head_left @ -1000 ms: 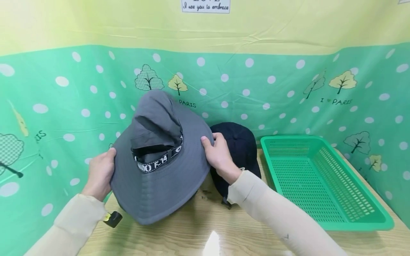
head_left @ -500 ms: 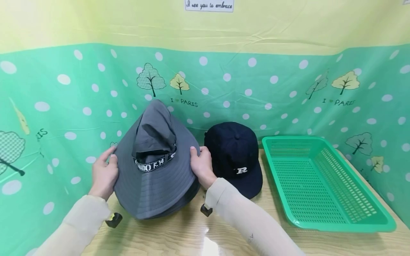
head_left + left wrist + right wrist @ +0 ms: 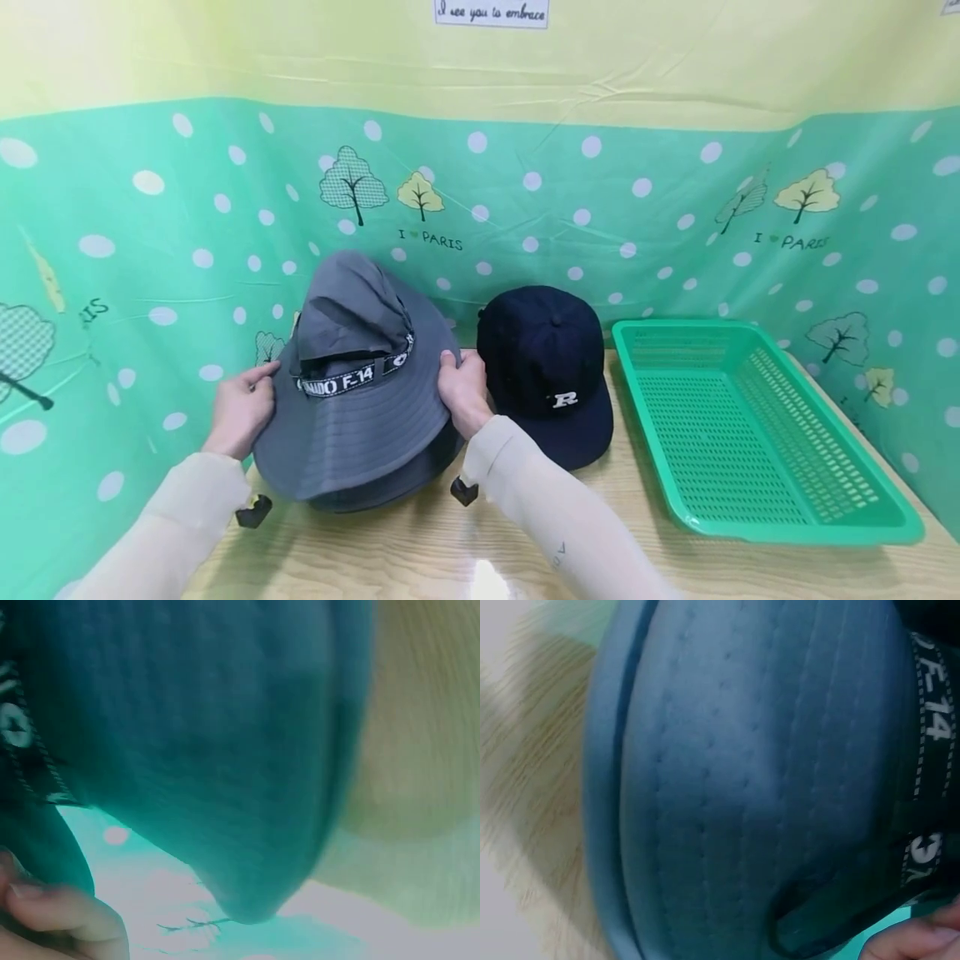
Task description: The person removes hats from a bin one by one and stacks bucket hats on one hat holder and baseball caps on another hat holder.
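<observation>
A grey wide-brimmed bucket hat (image 3: pixel 360 433) with a black lettered band sits tilted at the left of the table. My left hand (image 3: pixel 242 410) pinches its brim at the left side. On the opposite side, my right hand (image 3: pixel 463 390) pinches the brim between thumb and fingers. A second dark grey brim (image 3: pixel 422 477) shows close beneath the first, the rest of it hidden. Both wrist views are filled by the brim, its stitched rows plain in the right wrist view. Right of the hats rests a navy baseball cap (image 3: pixel 543 358) with a white letter R.
A green plastic basket (image 3: pixel 678 492) with perforated walls stands at the right on the wooden table (image 3: pixel 375 558). Behind everything hangs a green and yellow cloth (image 3: pixel 540 208) with dots and trees, which also closes in the left and right sides.
Both hands have lowered the grey hat over the other brim and shifted it slightly left. The right hand has moved left, off the navy cap it overlapped, so its letter now shows.
</observation>
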A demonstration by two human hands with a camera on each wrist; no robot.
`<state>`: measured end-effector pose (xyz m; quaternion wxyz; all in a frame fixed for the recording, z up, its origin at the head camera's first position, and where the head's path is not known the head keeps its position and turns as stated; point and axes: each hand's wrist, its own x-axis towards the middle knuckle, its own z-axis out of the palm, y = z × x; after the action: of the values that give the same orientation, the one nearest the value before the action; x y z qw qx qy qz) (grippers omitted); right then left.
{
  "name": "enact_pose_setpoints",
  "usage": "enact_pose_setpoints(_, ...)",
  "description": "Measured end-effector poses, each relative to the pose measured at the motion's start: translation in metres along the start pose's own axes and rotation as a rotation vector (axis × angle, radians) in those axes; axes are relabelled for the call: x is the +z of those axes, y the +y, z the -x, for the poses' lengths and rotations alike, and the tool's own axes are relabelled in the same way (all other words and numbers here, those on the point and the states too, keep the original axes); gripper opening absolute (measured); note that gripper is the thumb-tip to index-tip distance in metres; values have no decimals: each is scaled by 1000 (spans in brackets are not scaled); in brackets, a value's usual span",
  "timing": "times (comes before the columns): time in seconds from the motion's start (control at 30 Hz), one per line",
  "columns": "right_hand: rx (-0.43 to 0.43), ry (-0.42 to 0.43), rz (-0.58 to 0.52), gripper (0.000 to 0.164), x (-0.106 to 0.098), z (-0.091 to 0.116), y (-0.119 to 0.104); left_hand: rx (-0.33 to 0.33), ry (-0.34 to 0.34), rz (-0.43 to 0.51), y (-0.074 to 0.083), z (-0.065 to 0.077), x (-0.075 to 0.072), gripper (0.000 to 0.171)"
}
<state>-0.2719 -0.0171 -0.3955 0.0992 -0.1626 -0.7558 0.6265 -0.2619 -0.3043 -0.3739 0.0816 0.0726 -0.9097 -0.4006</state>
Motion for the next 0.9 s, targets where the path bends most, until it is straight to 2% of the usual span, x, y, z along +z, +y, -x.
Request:
enact_pose_setpoints(0.2, 28, 27, 70, 22, 8, -4, 11, 90, -4, -128, -18, -9, 9, 45)
enact_pose_setpoints(0.4, 42, 39, 130, 23, 16, -7, 36, 182, 6, -218, -21, -18, 19, 44)
enact_pose_setpoints(0.63, 8, 35, 151, 21, 15, -13, 61, 282, 4, -366, -31, -30, 25, 43)
enact_pose_setpoints(0.77, -5, 42, 212, 20, 13, -13, 69, 294, -25, -429, -41, -32, 31, 37)
enact_pose_setpoints(0.9, -36, 47, 239, 20, 13, -13, 74, 299, -18, -423, -49, -33, 41, 24)
